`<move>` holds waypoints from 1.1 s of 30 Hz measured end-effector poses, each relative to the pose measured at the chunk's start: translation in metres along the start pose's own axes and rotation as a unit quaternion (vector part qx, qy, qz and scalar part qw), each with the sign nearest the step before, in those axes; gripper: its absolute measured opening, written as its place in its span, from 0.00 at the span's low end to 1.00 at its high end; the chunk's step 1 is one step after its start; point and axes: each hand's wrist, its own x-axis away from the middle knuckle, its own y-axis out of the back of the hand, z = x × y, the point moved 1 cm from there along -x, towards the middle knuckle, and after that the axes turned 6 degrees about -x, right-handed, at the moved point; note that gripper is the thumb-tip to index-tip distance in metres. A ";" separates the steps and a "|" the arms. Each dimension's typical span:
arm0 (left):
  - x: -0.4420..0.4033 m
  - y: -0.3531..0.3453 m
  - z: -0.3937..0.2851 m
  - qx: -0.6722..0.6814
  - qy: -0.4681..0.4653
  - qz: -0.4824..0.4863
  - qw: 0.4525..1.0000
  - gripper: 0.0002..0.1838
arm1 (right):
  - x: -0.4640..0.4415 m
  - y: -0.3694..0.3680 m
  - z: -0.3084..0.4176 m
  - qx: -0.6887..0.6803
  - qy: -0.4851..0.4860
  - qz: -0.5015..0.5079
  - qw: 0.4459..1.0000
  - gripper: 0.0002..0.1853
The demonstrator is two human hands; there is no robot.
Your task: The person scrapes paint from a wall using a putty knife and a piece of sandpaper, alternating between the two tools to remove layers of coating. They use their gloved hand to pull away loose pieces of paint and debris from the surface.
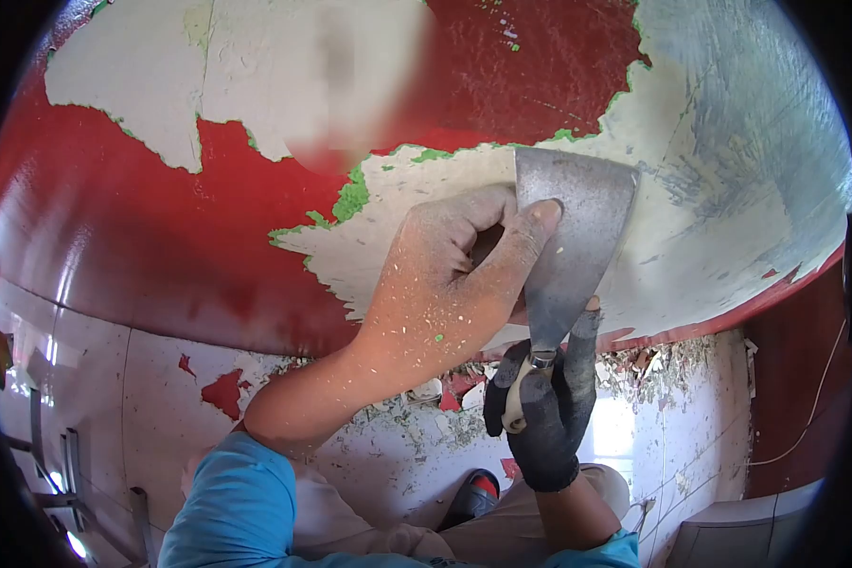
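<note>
My right hand (549,417), in a dark glove with some fingertips bare, is wrapped round the pale handle of a wide metal scraper (573,227). The blade points up, near a curved surface of red paint (246,227) and bare cream patches (426,189) with ragged green edges. My left hand (454,275) is bare and dusty, with small flakes on its back. Its thumb presses on the blade's face and the other fingers curl behind the blade, partly hidden.
Paint chips and dust (663,369) lie on the light tiled floor (95,388) below the surface. Metal bars (71,464) stand at the lower left. A thin cable (809,417) hangs at the right, above a grey object (748,530). My shoe (473,497) shows below.
</note>
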 end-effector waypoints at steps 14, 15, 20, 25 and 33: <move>-0.001 -0.007 0.007 0.001 -0.037 -0.072 0.997 0.20 | 0.001 -0.015 -0.002 -0.029 -0.031 -0.024 0.999 0.35; -0.004 -0.005 0.005 -0.040 -0.083 -0.083 0.992 0.20 | -0.001 -0.015 -0.002 -0.001 -0.023 -0.027 0.999 0.34; -0.007 -0.005 -0.008 -0.040 -0.117 -0.088 0.988 0.19 | -0.006 -0.030 0.006 -0.019 -0.024 -0.053 0.998 0.34; 0.001 -0.008 0.012 -0.062 -0.057 -0.094 0.992 0.18 | 0.009 -0.022 -0.007 -0.037 -0.061 -0.078 0.994 0.34; -0.002 -0.011 0.001 -0.035 -0.032 -0.081 0.996 0.20 | -0.001 -0.025 0.009 0.013 -0.055 -0.091 0.994 0.32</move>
